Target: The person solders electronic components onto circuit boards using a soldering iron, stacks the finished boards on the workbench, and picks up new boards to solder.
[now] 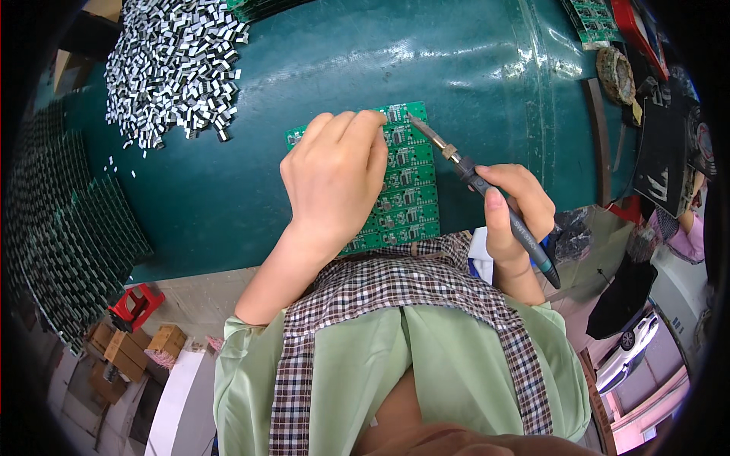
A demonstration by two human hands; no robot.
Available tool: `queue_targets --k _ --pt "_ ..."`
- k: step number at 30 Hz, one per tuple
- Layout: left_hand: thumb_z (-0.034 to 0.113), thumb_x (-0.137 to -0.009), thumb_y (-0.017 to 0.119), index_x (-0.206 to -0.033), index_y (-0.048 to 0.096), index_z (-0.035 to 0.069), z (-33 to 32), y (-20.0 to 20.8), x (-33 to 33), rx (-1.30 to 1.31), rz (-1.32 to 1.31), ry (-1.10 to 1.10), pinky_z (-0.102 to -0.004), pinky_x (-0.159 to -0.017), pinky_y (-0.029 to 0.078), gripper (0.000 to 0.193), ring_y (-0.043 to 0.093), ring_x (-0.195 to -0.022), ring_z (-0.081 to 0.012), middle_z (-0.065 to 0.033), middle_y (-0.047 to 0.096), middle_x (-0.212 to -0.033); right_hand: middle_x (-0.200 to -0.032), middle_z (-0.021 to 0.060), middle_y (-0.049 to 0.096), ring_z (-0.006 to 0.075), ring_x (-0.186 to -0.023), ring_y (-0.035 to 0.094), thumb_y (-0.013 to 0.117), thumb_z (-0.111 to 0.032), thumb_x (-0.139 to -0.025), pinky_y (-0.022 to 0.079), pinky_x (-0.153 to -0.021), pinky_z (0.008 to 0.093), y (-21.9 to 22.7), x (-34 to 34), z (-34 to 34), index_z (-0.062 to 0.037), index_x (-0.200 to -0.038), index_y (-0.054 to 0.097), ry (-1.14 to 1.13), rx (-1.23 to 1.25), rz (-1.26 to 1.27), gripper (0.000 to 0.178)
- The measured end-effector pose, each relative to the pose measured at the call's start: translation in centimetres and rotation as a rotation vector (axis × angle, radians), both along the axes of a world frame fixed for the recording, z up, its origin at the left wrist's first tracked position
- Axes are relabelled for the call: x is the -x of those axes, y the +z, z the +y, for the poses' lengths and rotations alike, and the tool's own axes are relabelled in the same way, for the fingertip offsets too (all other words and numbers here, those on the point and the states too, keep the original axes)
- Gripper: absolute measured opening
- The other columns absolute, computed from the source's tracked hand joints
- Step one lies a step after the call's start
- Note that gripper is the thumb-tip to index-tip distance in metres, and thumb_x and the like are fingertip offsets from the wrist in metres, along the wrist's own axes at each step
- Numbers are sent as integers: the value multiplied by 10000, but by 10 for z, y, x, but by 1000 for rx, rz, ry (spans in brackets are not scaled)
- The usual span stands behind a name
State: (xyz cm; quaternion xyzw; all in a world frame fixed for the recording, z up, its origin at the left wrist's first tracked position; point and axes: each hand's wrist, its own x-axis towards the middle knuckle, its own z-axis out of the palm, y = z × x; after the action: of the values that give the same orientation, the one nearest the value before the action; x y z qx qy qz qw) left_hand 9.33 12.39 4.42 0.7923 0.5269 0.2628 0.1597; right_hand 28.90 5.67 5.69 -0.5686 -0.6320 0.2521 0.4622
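Observation:
A green circuit board panel (411,178), divided into several rows of small boards, lies flat on the table in front of me. My left hand (334,171) rests over its left part, fingers curled down at the far edge. Whatever those fingertips pinch, if anything, is hidden beneath the hand. In my right hand (521,209), held between thumb and fingers, is a soldering iron (465,169) with a dark handle. It slants to the far left, and its tip meets or hovers just over the panel's far right corner; contact cannot be made out.
On the green table mat (487,83), a heap of small black-and-white pieces (179,68) spreads at the far left. Stacked circuit boards (84,235) fill the left side. At the right are a brown bar (597,140) and a round tan holder (616,74). A red stool (137,304) stands below left.

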Motion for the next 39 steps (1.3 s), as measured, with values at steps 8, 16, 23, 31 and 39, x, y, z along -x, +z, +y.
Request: queue_targets --k 8,16,23,31,39 --pt "54 -746 680 -844 646 87 0 -5 -2 44 -64 13 -330 -546 453 109 567 -656 -203 -35 554 -714 -749 156 661 242 -641 652 642 -17 -756 511 -583 298 -6 3 1 43 -883 666 -7 18 -14 143" --pt "58 -744 683 -842 656 87 -1 -6 -2 59 -39 17 -330 -544 453 106 571 -653 -203 -31 558 -703 -760 149 663 237 -653 655 655 -26 -753 512 -586 294 -7 4 1 34 -898 674 3 24 -11 158" --pt "56 -750 674 -848 660 86 -2 -6 -1 81 -59 7 -341 -553 455 104 578 -662 -219 -40 567 -706 -761 153 662 238 -653 655 658 -26 -750 514 -584 297 -6 5 0 38 -898 670 20 9 -34 162" --pt "68 -768 659 -870 669 90 -1 -6 0 189 -93 2 -364 -581 455 105 581 -677 -238 -51 560 -700 -756 155 661 240 -643 654 654 -26 -747 516 -577 296 -7 8 -7 43 -888 664 25 -4 -39 157" --pt "-12 -751 671 -862 652 50 -6 -6 4 197 -195 15 -285 -553 402 129 501 -584 -152 -43 499 -645 -770 159 659 253 -656 647 631 -25 -751 507 -590 303 2 5 -9 48 -913 655 -15 -56 -31 180"
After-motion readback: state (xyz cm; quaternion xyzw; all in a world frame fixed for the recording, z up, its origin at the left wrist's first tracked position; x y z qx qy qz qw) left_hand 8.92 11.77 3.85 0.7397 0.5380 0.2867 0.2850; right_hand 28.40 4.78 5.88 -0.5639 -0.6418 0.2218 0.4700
